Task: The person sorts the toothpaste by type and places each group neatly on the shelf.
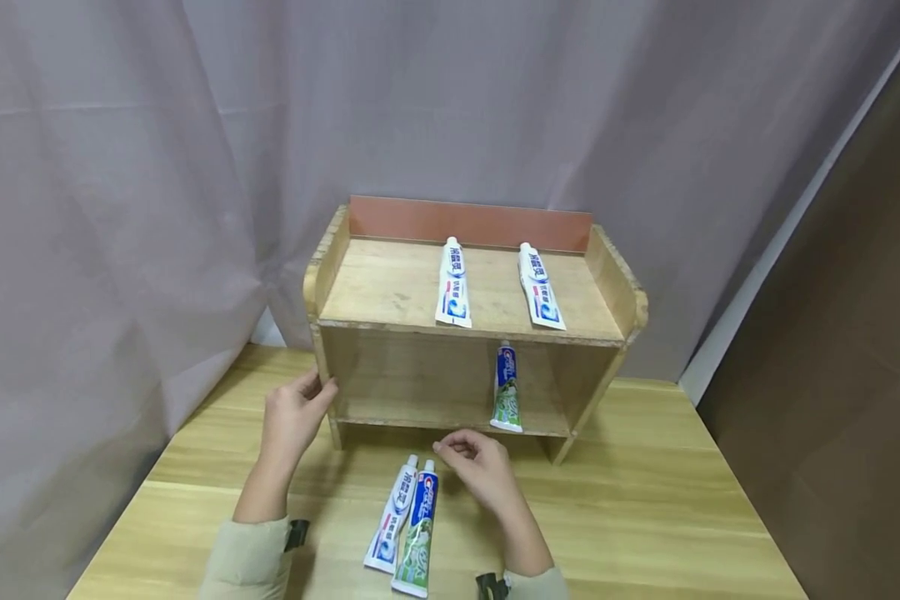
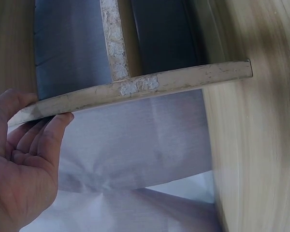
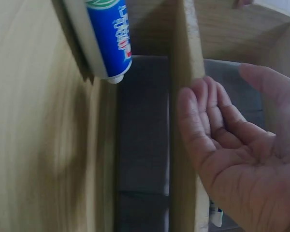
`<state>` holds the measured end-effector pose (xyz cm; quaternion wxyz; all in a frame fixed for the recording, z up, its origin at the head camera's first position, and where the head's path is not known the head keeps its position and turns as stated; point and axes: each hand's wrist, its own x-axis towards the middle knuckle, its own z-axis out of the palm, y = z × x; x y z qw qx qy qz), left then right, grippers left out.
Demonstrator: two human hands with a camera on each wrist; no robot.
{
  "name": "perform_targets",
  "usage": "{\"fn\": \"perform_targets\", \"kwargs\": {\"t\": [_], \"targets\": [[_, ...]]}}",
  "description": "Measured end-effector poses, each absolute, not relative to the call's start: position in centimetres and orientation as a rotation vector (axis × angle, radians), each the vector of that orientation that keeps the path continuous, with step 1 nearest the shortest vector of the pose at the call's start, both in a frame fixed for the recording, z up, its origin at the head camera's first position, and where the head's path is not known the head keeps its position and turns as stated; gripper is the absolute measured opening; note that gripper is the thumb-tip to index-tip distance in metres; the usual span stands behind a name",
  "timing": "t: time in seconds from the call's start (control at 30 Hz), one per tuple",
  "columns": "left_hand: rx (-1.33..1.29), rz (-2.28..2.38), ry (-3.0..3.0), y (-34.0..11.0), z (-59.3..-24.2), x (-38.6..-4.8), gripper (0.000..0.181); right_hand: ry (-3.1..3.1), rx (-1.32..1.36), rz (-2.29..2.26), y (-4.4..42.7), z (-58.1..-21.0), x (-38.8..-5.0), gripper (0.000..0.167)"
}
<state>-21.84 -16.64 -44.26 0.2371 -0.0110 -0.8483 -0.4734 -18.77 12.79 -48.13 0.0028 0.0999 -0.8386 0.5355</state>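
My left hand (image 1: 294, 417) pinches the front edge of the left side panel of a small wooden shelf (image 1: 420, 332). In the left wrist view the thumb and fingers lie on opposite faces of that panel (image 2: 183, 79). My right hand (image 1: 480, 467) hovers by the lower board's front edge, fingers loosely bent, holding nothing. On the table between the hands lie a white-and-blue toothpaste tube (image 1: 393, 517) and a blue-and-green toothpaste tube (image 1: 420, 533), side by side. Another blue-and-green tube (image 1: 506, 392) rests on the lower board, caps toward the back.
On the upper board lie two white toothpaste tubes, the left one (image 1: 453, 283) and the right one (image 1: 542, 287). A reddish-brown back strip (image 1: 468, 223) closes the top rear. Grey curtain (image 1: 450, 100) hangs behind the wooden table (image 1: 645, 517); a dark brown panel (image 1: 832, 333) stands right.
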Motion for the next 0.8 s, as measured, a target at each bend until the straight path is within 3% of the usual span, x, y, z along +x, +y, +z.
{"fn": "perform_targets", "kwargs": {"t": [0.63,0.8], "targets": [[-0.025,-1.3,-2.317,-16.6,-44.1,-21.9,0.035,-3.01,0.348,1.639,13.0,-50.8,-18.9,0.025],[-0.015,-1.301,-2.317,-16.6,-44.2,-21.7,0.036,-3.076,0.343,1.621,12.9,-51.4,-18.6,0.033]]}}
